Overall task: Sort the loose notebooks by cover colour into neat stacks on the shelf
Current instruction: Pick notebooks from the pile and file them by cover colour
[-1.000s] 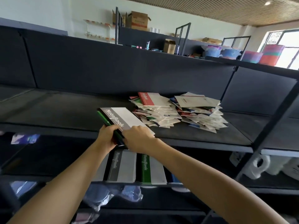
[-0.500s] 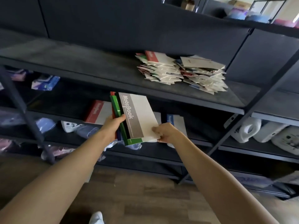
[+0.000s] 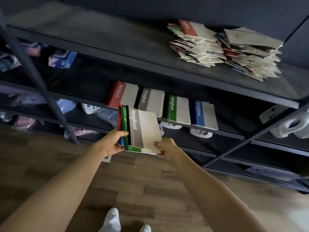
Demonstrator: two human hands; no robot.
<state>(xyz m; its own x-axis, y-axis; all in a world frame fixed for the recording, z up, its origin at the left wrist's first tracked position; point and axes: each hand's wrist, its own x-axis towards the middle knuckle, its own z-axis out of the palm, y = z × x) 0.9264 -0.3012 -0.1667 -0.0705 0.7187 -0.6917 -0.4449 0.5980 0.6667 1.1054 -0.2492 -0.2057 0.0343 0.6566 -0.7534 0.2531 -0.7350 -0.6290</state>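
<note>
Grey-banded notebook [image 3: 142,129] tops a bundle [image 3: 124,121] held before the shelf [image 3: 230,132]. Left hand [image 3: 112,144] grips the spine edge at 9 o'clock; right hand [image 3: 167,148] pinches the corner at 4 o'clock. Sorted stacks [image 3: 178,108] lie at 12 to 2 o'clock, loose pile [image 3: 225,49] above.
</note>
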